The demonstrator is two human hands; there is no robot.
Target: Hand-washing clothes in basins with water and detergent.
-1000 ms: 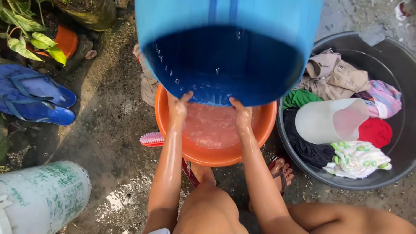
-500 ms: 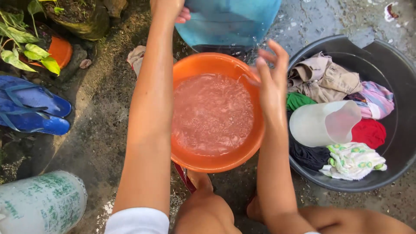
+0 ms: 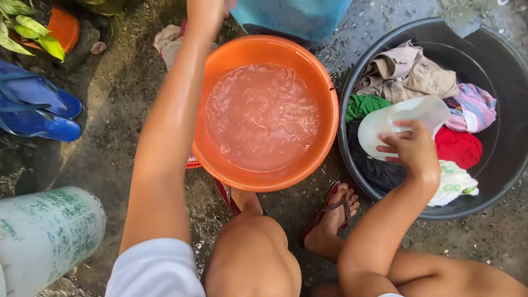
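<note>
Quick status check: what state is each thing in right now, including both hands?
Orange basin: upright, holding water.
Black tub: holding a heap of clothes.
White jug: lying on the clothes, right hand on it.
Right hand: closing on the jug.
Left hand: at the blue bucket, grip hidden.
Blue sandals: lying on the ground.

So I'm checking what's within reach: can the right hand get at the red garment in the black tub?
Probably yes. The right hand is already over the black tub, on the translucent plastic pitcher, and the red garment lies uncovered right beside it.
</note>
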